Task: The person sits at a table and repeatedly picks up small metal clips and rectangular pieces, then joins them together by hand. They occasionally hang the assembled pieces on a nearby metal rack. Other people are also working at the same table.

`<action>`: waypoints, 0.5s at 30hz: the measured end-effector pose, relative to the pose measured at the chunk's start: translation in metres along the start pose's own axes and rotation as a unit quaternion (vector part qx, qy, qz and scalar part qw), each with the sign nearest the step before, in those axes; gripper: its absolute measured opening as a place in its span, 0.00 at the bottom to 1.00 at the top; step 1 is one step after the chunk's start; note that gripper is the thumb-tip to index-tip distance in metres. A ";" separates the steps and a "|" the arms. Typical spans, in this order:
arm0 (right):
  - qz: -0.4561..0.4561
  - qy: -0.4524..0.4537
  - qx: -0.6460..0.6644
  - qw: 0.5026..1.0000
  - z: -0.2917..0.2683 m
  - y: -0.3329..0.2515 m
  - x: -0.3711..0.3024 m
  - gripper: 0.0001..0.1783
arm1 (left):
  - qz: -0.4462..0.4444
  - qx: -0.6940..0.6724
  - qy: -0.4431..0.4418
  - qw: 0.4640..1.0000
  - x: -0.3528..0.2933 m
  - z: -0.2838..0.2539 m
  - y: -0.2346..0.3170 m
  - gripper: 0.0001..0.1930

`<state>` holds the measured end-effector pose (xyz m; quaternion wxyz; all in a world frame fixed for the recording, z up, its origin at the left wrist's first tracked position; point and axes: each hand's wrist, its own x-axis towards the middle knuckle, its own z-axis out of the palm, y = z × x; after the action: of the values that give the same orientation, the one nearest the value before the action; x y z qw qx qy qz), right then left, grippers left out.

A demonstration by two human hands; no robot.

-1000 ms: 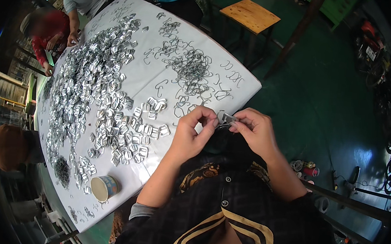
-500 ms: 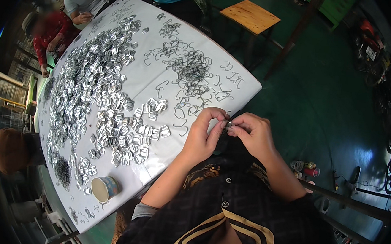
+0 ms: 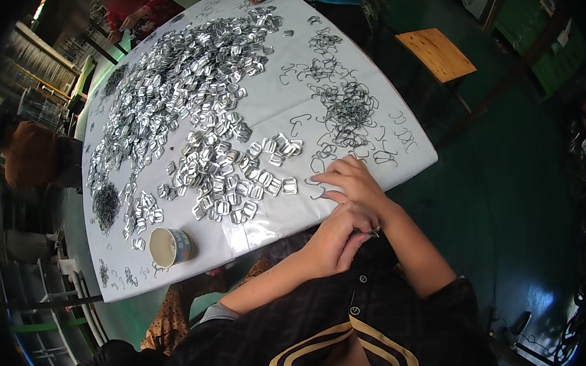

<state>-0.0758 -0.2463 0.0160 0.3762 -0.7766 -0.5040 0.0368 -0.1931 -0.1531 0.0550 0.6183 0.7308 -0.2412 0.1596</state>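
The floor (image 3: 483,218) lies past the right edge of the desk (image 3: 209,245), which sits further right in view than a moment ago. White surface shows between the buckles (image 3: 184,85) and the hooks (image 3: 347,108), leaving sideways room. The near edge passes beneath the right hand (image 3: 355,181) and close by the left hand (image 3: 340,238).

The hands have left their joint pinch: the right now reaches across, above the left, its grip parted beside the nearest hooks near the edge, with none clearly between the fingertips. The left is curled just off the desk, its grip closed around a small metal piece (image 3: 374,231), mostly hidden. The work thus seems split: one hand keeping the piece, the other at the hooks.
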 end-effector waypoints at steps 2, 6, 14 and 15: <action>-0.039 -0.032 -0.054 0.997 0.020 -0.010 0.023 0.19 | 0.004 0.023 -0.019 1.000 -0.003 -0.005 0.005 0.10; -0.043 -0.081 -0.126 0.988 0.052 -0.007 0.044 0.17 | -0.012 0.054 -0.019 0.998 -0.008 -0.006 0.007 0.10; 0.212 0.069 0.457 0.861 0.015 -0.001 0.018 0.07 | -0.036 0.054 0.027 0.998 -0.014 -0.005 0.001 0.09; 0.230 0.066 0.456 0.857 -0.001 -0.005 0.008 0.06 | -0.047 0.054 0.032 0.997 -0.015 -0.005 -0.001 0.09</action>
<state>-0.0756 -0.2392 0.0224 0.7014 -0.6127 -0.2116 0.2964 -0.2042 -0.1462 0.0469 0.5923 0.7680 -0.1783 0.1662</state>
